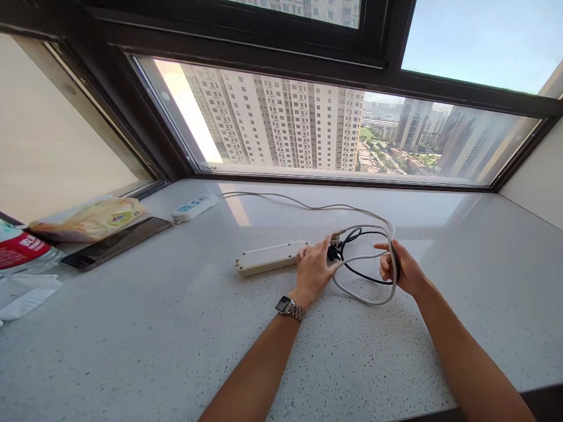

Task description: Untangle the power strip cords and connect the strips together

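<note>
A long off-white power strip [268,258] lies on the pale speckled sill, dark screw-like dots on its upper face. Closed over its right end is my left hand [313,268], with a watch [290,307] on the wrist. A black plug [333,253] shows beside my left thumb and fingers; what the palm covers is hidden. My right hand [407,271] is closed around looped cables. One is a light grey cable [368,302], the other a black cable [367,278]. The loops span the gap between both hands.
A second white power strip [196,208] sits near the window, its thin cord [303,204] running right towards the loops. At left are a dark phone [116,243], a soft packet [94,220], a red-labelled bottle [21,249] and white tissue [26,295]. The window frame [343,180] bounds the back.
</note>
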Demonstrator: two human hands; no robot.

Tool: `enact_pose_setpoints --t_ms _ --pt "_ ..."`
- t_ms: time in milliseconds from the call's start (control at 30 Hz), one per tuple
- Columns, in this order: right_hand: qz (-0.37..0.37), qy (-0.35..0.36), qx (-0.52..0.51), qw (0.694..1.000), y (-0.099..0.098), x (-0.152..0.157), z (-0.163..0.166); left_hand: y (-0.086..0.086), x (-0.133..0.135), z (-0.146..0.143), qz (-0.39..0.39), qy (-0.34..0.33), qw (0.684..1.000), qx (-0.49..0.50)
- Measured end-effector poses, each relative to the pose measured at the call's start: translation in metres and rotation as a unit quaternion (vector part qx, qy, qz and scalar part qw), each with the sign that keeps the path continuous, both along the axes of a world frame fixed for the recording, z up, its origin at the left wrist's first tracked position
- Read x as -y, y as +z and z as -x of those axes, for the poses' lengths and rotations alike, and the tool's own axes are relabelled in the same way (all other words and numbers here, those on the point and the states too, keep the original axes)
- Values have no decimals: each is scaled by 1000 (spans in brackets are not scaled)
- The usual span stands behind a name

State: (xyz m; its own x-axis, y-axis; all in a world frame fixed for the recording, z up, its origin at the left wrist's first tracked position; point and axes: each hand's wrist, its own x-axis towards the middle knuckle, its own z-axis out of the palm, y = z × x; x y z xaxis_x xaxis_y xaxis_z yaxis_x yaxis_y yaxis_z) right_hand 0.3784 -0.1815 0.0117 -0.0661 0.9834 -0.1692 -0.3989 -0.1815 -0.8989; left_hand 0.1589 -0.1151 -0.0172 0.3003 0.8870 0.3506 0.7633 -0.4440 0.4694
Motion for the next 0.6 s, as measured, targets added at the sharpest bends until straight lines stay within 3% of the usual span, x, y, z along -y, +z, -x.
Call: enact_pose_setpoints --t_ms 100,167,333,533,600 --pt "78 -126 -26 989 -2 -6 -2 -2 2 -4 -18 -8 999 -28" --pt "108 -155 -38 981 -2 -9 -7 -2 2 -5 -17 -11 999 -35" --pt "95 -71 -52 992 -1 -9 -21 -4 -5 -2 -14 -23 1000 -10" --pt "68 -86 -51 993 -4 -12 -27 -10 -16 1 -47 -11 991 127" --pt "50 -71 -61 994 -4 -12 -28 -12 -19 2 -47 -9 990 132"
